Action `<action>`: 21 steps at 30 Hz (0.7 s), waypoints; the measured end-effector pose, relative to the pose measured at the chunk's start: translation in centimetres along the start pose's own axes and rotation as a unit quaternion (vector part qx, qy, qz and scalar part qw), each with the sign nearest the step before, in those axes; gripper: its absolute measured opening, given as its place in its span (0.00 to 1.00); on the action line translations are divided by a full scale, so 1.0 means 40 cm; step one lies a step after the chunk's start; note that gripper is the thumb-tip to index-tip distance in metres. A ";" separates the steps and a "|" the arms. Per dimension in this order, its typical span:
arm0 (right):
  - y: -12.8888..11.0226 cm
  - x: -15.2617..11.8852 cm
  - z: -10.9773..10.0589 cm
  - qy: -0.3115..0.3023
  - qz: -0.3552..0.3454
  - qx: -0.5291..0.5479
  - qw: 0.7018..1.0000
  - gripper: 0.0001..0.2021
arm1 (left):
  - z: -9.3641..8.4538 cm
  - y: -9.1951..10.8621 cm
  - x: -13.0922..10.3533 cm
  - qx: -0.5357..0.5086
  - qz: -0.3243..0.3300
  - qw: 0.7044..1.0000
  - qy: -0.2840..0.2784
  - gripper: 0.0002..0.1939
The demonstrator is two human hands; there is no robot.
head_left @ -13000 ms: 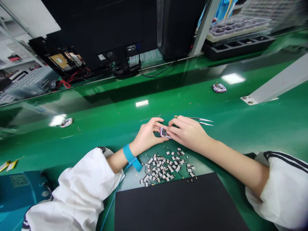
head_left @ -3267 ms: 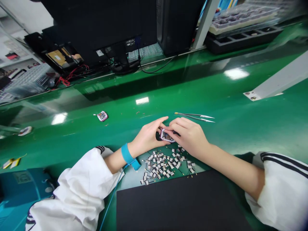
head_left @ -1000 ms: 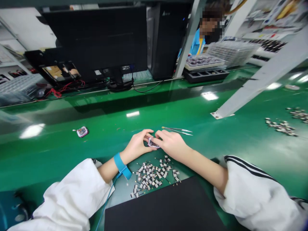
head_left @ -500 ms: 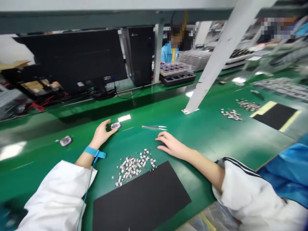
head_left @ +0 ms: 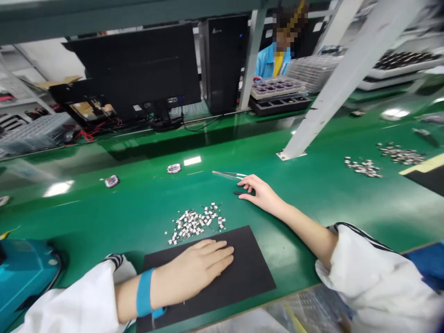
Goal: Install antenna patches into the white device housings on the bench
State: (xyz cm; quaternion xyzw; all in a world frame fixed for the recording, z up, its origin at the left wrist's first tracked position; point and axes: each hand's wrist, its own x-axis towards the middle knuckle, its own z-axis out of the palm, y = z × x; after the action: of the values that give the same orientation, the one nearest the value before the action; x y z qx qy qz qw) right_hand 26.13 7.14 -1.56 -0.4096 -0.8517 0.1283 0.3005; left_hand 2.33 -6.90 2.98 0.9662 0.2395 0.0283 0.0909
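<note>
My left hand (head_left: 194, 268) lies flat, palm down, on the black mat (head_left: 243, 273), its fingers stretched and nothing in it. A blue wrist strap (head_left: 144, 292) circles that wrist. My right hand (head_left: 262, 194) is curled, with a thin dark pointed tool (head_left: 239, 192) between thumb and fingers; its exact kind is unclear. Those fingertips partly cover the end of the tweezers (head_left: 227, 174) lying on the green bench (head_left: 156, 194). Behind the mat spreads a pile of small white parts with dark leads (head_left: 194, 223). Two small rounded electronic units, one farther back (head_left: 174, 168) and one left (head_left: 111, 181), rest untouched.
A slanted white post (head_left: 312, 120) is bolted to the bench. More small parts (head_left: 362, 167) lie right. A monitor (head_left: 138, 69), computer tower (head_left: 225, 69) and stacked trays (head_left: 277, 88) stand behind. A teal case (head_left: 24, 273) is at left. A person in blue (head_left: 265, 62) is beyond.
My left hand has let go of the farther electronic unit and come back onto the mat. My right hand has moved up over the tweezers' end, and the dark tool now shows. The view has shifted.
</note>
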 end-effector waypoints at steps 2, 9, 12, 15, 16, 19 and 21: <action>0.048 -0.001 -0.048 0.040 0.033 -0.042 0.998 0.14 | 0.010 0.004 0.006 0.036 0.022 0.999 -0.014 0.22; 0.352 -0.146 -0.324 0.230 0.300 -0.260 0.888 0.22 | 0.019 -0.021 0.021 0.111 0.103 0.988 0.037 0.22; 0.440 -0.202 -0.357 0.212 0.369 -0.285 0.859 0.24 | 0.022 -0.030 0.041 0.078 0.045 0.991 0.098 0.19; 0.484 -0.217 -0.342 0.159 0.376 -0.287 0.867 0.20 | 0.009 -0.043 0.067 0.018 -0.061 0.992 0.110 0.17; 0.490 -0.217 -0.332 0.143 0.365 -0.286 0.874 0.20 | 0.003 -0.049 0.074 0.000 -0.079 0.992 0.100 0.15; 0.485 -0.218 -0.300 0.108 0.317 -0.283 0.899 0.24 | -0.011 -0.066 0.086 -0.033 -0.103 0.991 0.082 0.12; 0.460 -0.223 -0.275 0.092 0.271 -0.280 0.916 0.26 | -0.017 -0.073 0.088 -0.043 -0.104 0.991 0.068 0.12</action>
State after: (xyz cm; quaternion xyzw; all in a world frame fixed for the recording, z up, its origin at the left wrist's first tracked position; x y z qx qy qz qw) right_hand 48.66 11.55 -5.08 -0.7021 -0.6778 -0.0775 0.2042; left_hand 4.04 -2.59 3.14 0.9272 0.3425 0.0950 0.1179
